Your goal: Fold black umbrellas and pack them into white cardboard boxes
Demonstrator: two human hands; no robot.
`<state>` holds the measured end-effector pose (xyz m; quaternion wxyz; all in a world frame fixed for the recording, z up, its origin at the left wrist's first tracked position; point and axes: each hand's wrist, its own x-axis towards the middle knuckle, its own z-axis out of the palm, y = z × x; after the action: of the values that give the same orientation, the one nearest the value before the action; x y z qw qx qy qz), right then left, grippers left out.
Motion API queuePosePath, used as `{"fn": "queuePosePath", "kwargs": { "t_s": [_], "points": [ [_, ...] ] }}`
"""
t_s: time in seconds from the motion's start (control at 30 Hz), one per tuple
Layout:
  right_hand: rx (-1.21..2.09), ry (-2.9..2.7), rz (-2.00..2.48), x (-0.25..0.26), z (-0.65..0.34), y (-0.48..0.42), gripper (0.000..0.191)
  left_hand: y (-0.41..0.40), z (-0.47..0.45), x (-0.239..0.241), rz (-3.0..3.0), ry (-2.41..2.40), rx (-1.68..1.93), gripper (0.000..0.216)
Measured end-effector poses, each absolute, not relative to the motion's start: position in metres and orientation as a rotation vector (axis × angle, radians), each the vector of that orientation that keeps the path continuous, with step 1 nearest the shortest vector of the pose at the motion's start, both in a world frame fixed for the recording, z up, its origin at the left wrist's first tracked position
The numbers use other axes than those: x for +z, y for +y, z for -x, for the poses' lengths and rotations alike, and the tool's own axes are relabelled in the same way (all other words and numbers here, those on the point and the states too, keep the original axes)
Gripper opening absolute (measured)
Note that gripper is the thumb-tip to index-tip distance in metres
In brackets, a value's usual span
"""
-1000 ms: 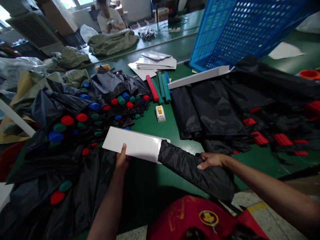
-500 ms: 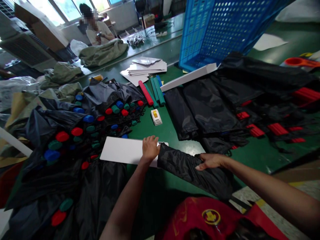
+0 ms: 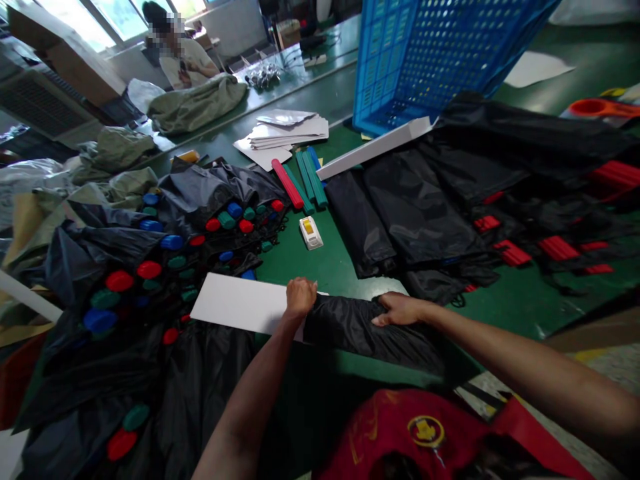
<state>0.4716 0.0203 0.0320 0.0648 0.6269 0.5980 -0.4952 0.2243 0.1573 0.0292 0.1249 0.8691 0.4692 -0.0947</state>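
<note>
A long black fabric pouch (image 3: 367, 333) lies crosswise in front of me, its left end meeting a flat white box (image 3: 235, 303). Where the two meet, my left hand (image 3: 301, 298) is closed, its fingers on the pouch's end and the box's edge. Whether that end sits inside the box or over it is hidden by the hand. My right hand (image 3: 403, 311) grips the pouch further right, thumb on top and fingers curled behind it. The pouch looks wrinkled and filled.
On the left are piled dark pouches (image 3: 100, 247) with red, green and blue round ends. More black pouches (image 3: 415, 213) lie to the right, with a long white box (image 3: 375, 148) resting across them. Beyond stand a blue crate (image 3: 385, 73), paper sheets (image 3: 290, 133), coloured sticks (image 3: 310, 177) and a tape dispenser (image 3: 311, 232).
My right hand and the pouch have moved left, closer to my left hand. The pouch now lies more level and looks more bunched. The view has shifted slightly.
</note>
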Motion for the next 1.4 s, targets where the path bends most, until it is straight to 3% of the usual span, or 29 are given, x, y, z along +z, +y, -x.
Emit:
{"fn": "queuePosePath", "kwargs": {
  "t_s": [0.13, 0.3, 0.47, 0.6, 0.67, 0.8, 1.07, 1.4],
  "points": [
    [-1.283, 1.870, -1.900, 0.038, -0.456, 0.028, 0.050, 0.156, -0.215, 0.026, -2.523, 1.393, -0.237, 0.045],
    [-1.275, 1.900, -1.851, 0.040, -0.450, 0.036, 0.048, 0.156, -0.213, 0.022, -2.502, 1.382, -0.177, 0.042],
    [-0.975, 1.881, -2.056, 0.045, -0.443, 0.012, 0.060, 0.170, -0.184, 0.043, -2.504, 1.321, 0.010, 0.034],
    [-0.396, 2.286, -2.148, 0.044, -0.416, -0.010, 0.072, 0.190, -0.113, 0.073, -2.374, 2.024, 0.538, 0.045],
    [-0.309, 2.544, -1.967, 0.039, -0.396, -0.014, 0.086, 0.200, -0.072, 0.080, -2.196, 2.400, 0.642, 0.050],
    [-0.326, 2.672, -1.736, 0.023, -0.367, -0.009, 0.099, 0.214, -0.015, 0.072, -1.988, 2.589, 0.485, 0.058],
    [-0.332, 2.578, -1.902, 0.017, -0.361, 0.014, 0.082, 0.204, -0.009, 0.061, -1.755, 2.572, 0.241, 0.066],
    [-0.375, 2.734, -1.778, 0.012, -0.374, 0.024, 0.082, 0.205, -0.010, 0.068, -1.817, 2.508, -0.039, 0.063]
  ]
}}
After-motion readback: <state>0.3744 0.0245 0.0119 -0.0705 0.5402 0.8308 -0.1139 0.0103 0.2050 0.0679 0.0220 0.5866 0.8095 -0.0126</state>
